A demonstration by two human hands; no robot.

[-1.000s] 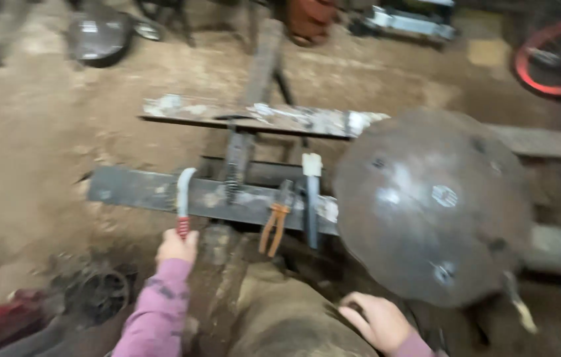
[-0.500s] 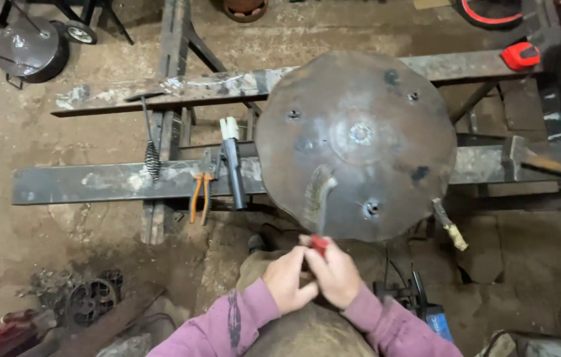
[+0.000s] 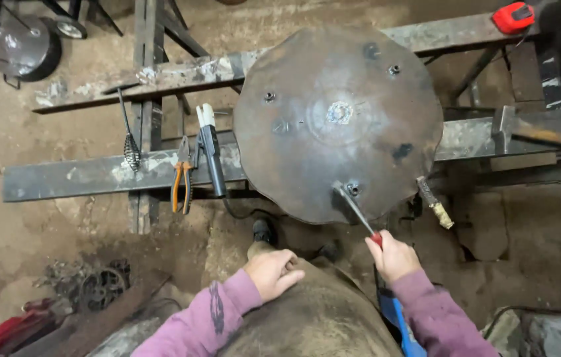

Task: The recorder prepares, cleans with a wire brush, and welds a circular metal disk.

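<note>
head view, looking down. right hand (image 3: pixel 394 256) closed around the red handle of a slim metal tool (image 3: pixel 356 210), its tip resting on the near edge of a large rusty disc (image 3: pixel 338 119) beside a bolt; the tip's shape is hard to make out. the disc lies on steel beams (image 3: pixel 95 173) serving as the bench and hides the part of them beneath it. left hand (image 3: pixel 272 272) rests loosely curled on the person's thigh, holding nothing. pliers (image 3: pixel 182 180) and an electrode holder (image 3: pixel 211 153) lie on the near beam, left of the disc. a red tape measure (image 3: pixel 513 17) sits top right, partly blurred.
</note>
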